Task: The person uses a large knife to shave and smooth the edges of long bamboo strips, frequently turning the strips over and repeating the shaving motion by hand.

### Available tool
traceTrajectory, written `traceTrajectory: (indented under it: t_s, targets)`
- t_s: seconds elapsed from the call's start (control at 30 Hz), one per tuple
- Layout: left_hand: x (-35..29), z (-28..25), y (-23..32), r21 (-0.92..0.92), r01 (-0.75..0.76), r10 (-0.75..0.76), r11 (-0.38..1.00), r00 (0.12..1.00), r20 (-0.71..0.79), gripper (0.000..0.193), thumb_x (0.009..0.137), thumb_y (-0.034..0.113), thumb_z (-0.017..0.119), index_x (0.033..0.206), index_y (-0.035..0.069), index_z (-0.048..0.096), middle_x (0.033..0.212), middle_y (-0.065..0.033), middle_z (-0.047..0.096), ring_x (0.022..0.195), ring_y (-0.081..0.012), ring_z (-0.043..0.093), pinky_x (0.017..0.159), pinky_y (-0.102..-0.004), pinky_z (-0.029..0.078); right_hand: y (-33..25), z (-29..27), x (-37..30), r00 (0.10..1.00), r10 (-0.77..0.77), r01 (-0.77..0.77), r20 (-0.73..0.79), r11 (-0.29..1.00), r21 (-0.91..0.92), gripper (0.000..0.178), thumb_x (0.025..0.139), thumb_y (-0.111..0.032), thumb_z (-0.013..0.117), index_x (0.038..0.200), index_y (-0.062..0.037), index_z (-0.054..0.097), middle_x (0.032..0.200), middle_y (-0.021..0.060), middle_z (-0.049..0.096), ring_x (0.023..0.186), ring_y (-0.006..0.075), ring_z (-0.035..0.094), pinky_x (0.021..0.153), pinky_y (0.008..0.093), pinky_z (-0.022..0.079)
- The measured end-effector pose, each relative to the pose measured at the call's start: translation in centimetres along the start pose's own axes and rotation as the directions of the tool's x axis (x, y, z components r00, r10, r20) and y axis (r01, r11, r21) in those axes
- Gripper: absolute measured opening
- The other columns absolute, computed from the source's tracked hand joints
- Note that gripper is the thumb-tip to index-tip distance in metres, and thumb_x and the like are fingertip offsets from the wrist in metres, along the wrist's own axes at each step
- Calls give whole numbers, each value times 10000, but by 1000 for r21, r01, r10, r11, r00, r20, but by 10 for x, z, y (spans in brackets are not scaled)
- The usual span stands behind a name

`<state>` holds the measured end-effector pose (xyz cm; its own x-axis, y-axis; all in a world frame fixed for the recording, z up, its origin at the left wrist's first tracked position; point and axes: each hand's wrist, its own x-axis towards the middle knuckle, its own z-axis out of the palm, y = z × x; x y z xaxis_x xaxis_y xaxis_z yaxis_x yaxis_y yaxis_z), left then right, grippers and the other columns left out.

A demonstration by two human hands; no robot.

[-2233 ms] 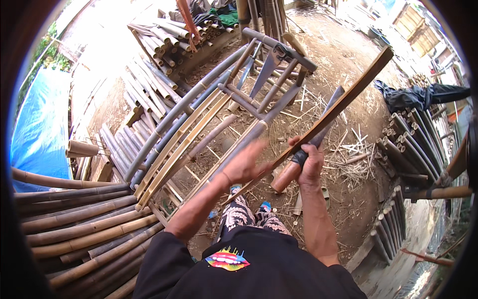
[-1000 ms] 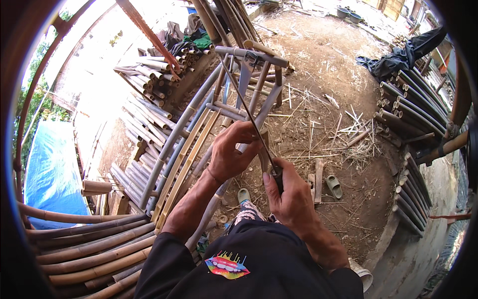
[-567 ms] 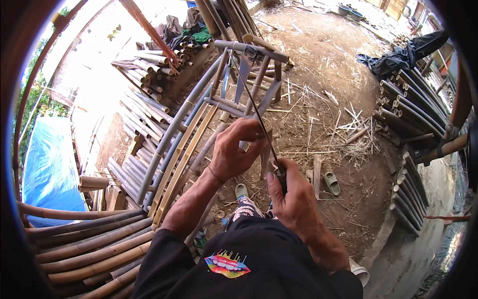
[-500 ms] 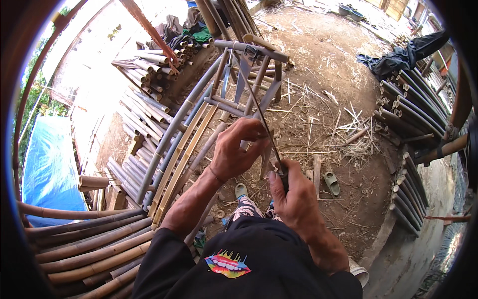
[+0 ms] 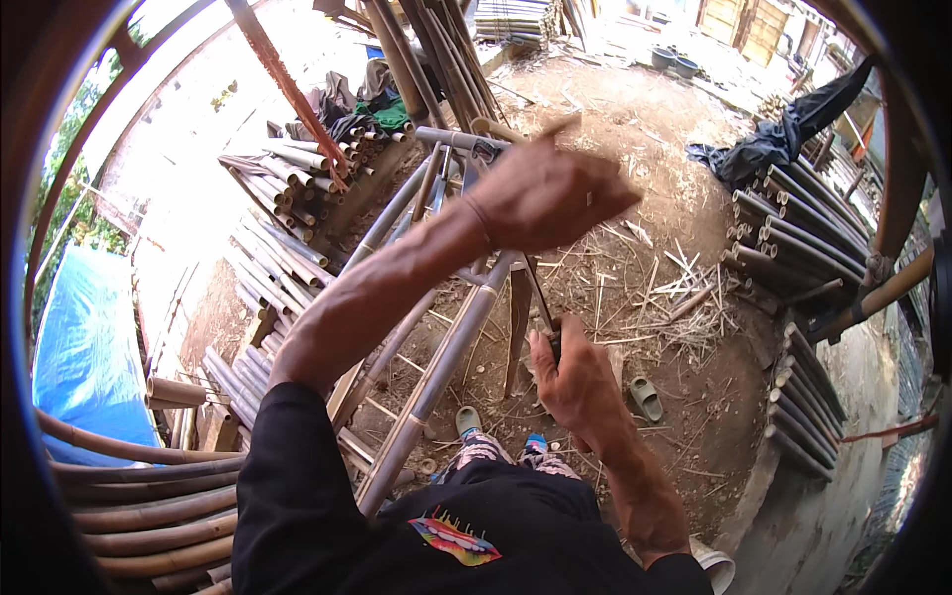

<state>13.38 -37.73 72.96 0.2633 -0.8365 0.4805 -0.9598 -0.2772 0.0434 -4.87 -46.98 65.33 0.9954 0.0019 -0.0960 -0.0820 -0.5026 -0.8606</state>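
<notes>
My right hand (image 5: 580,382) is closed around the dark handle of a long, narrow knife (image 5: 537,288). Its blade points up and away from me, and the far part is hidden behind my left arm. My left hand (image 5: 560,198) is raised across the middle, above the far end of a bamboo frame (image 5: 431,382). Motion smears its fingers, so I cannot make out whether it holds anything. The frame leans along my left side, its long poles running away from me. Part of a saw (image 5: 484,151) shows at its far end, behind my left wrist.
Bamboo poles lie stacked at left (image 5: 159,521) and right (image 5: 793,223). A blue tarp (image 5: 89,347) hangs far left. Shavings (image 5: 684,307) litter the dirt floor. A loose green clog (image 5: 647,399) lies right of my feet. Two dark basins (image 5: 674,61) stand at the back.
My left hand has swung up and to the right, away from the knife blade it was beside. My right hand keeps the knife and has shifted slightly down.
</notes>
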Motion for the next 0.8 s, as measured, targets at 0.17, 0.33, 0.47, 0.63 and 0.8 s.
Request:
traceTrajectory:
  t_s: [0.17,0.33,0.47,0.63,0.8]
  targets:
    - [-106,107,-90,234,335,-389,913,888,244,293,1008,348,438,1013,142,646,966,-54,641,888,-192,621,892,-385,485,38,44,28,981,113,-92,157,986,-136,419,982,-379,467,1028,36,502,808,261,636,764,381,661,666,475,515]
    - [-106,114,-86,-784,403,-721,473,688,-81,524,1024,435,367,1105,3,652,1064,-116,675,1001,-193,638,913,-375,494,84,64,41,992,67,-50,110,988,-145,387,971,-310,498,1064,65,502,785,269,638,737,401,661,636,460,531]
    - [-107,69,-29,-833,443,-706,330,702,94,396,883,324,692,1076,-14,626,1035,-111,666,971,-178,649,849,-317,533,81,51,66,984,143,-132,110,986,-103,319,965,-218,518,1049,89,493,769,243,648,619,321,665,483,380,521]
    - [-85,89,-30,-727,563,-892,393,427,-151,220,804,210,777,897,27,699,813,-46,700,690,-93,633,621,-238,518,80,59,93,998,17,12,62,901,-434,330,970,-230,501,1005,98,488,739,250,642,651,333,670,525,407,533]
    - [-99,97,-39,-811,412,-893,416,354,-278,149,813,133,772,835,15,684,715,-16,659,628,-52,586,525,-200,456,56,61,100,969,152,-97,197,960,-262,339,956,-253,490,981,84,508,878,327,643,806,427,674,720,478,540]
